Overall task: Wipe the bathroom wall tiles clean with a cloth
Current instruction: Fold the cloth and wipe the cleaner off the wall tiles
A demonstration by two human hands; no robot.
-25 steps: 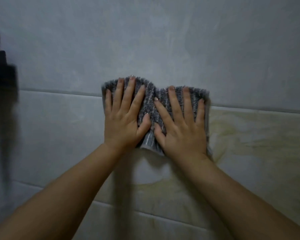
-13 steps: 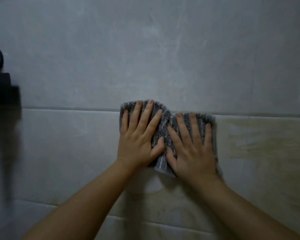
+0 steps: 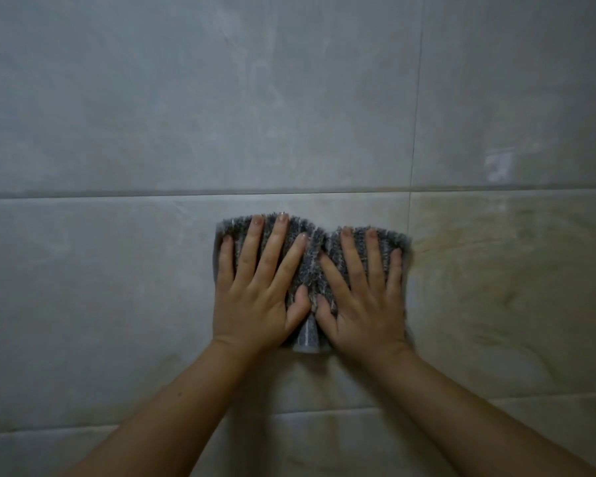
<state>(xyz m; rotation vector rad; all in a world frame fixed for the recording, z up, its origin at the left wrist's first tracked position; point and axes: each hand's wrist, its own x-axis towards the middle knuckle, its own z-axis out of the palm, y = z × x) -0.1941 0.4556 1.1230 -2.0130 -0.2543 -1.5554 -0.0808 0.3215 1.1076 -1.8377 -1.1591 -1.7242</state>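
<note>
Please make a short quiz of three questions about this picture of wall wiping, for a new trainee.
1. True or false: only one hand presses the grey cloth against the wall.
2. The yellowish staining on the wall tiles lies mostly to which side of the cloth? A) left B) right C) directly above
3. Fill in: the top edge of the cloth lies just ____ the horizontal grout line.

Key
1. False: the left hand and the right hand both lie flat on it, fingers spread.
2. B
3. below
</note>
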